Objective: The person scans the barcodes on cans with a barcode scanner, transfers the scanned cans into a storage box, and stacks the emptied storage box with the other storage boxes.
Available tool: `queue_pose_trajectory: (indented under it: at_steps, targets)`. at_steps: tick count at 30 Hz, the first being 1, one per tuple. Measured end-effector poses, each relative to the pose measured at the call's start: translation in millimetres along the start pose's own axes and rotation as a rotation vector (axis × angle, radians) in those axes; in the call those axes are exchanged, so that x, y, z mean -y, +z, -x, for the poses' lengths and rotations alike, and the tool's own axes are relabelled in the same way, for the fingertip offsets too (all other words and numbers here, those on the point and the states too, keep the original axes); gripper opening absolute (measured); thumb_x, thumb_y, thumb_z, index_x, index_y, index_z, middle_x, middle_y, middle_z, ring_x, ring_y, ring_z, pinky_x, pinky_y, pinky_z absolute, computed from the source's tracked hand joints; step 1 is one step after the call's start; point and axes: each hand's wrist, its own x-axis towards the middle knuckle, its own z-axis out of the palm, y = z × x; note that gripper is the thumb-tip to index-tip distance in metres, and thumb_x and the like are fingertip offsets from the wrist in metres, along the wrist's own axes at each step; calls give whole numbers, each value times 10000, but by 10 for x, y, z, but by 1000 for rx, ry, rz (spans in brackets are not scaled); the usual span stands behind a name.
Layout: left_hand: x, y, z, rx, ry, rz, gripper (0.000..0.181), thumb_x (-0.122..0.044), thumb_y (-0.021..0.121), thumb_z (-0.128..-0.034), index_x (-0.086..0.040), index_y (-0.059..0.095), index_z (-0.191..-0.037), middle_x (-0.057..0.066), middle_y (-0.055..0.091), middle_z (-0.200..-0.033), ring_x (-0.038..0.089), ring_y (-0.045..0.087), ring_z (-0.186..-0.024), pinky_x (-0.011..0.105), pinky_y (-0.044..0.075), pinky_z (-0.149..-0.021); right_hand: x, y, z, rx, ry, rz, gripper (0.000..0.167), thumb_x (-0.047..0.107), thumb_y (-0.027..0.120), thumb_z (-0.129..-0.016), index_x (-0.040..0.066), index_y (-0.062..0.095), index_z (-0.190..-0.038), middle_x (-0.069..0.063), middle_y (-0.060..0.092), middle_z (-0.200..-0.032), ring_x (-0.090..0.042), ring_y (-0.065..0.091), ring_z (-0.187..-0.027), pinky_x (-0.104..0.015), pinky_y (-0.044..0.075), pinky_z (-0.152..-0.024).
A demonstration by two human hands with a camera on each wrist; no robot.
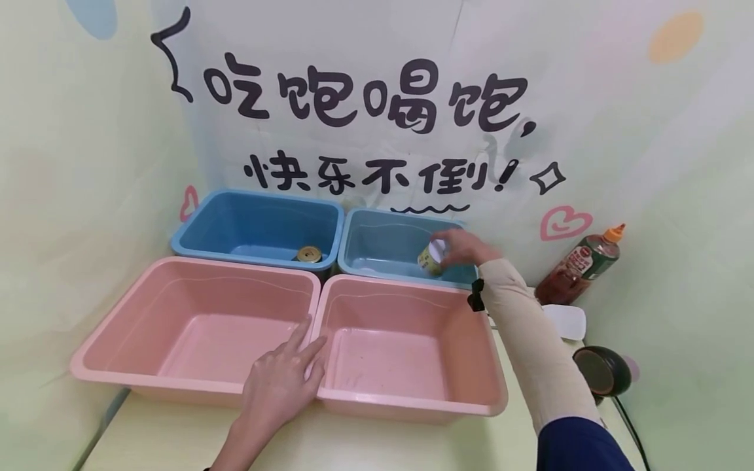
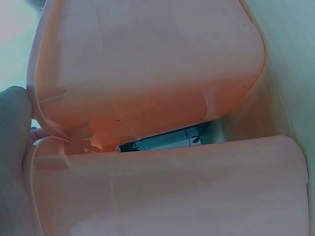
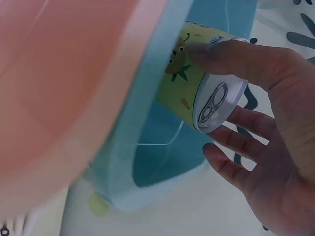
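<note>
My right hand point(image 1: 465, 247) grips a small yellow can point(image 1: 431, 259) in the mouth of the right blue bin point(image 1: 383, 276). In the right wrist view, the can point(image 3: 184, 96) is tilted, its silver pull-tab end toward the palm. The thumb lies along its side, with fingers behind it. My left hand point(image 1: 283, 383) rests where the rims of the left pink bin point(image 1: 194, 378) and right pink bin point(image 1: 412, 400) meet, index finger extended. Inside the left blue bin point(image 1: 253, 256) stands a gold-topped can point(image 1: 309, 254).
A sauce bottle point(image 1: 574, 268) with an orange cap stands at the right, beside a white dish point(image 1: 564, 322). Nearer is a dark round object point(image 1: 602, 371) with a cable. Behind the blue bins rises a printed wall point(image 1: 365, 39).
</note>
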Motion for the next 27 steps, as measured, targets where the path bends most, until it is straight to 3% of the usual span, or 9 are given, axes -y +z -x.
queue_pose_trajectory:
  at_steps: [6, 13, 21, 27]
  targets:
    - [9, 0, -1, -3, -9, -8, 390, -374, 639, -905, -267, 703, -1274, 98, 522, -1507, 330, 728, -969, 419, 572, -650, -37, 131, -94, 43, 103, -25, 682, 215, 808, -786, 123, 548, -1410, -178, 582, -1317, -338, 567, -1115, -478, 507, -912]
    - [-9, -1, 9, 8, -11, -10, 385, -373, 644, -901, -270, 707, -1266, 93, 523, -1506, 314, 731, -957, 417, 579, -681, -26, 287, -117, 90, 209, -14, 622, 327, 757, -842, 83, 564, -1381, -186, 544, -1430, -358, 554, -1226, -519, 475, -1019]
    - [-18, 4, 1, -24, -1, -17, 381, -374, 651, -900, -270, 711, -1262, 94, 535, -1496, 314, 734, -939, 405, 575, -664, -24, 392, -113, 62, 256, -4, 572, 373, 726, -870, 51, 612, -1329, -196, 608, -1354, -349, 620, -1156, -470, 525, -932]
    - [-13, 7, 6, -24, 1, -24, 375, -381, 643, -903, -271, 715, -1255, 94, 540, -1491, 309, 737, -937, 397, 574, -661, -62, 512, -110, 59, 279, -10, 550, 330, 678, -879, 46, 601, -1344, -218, 596, -1364, -366, 605, -1162, -511, 494, -984]
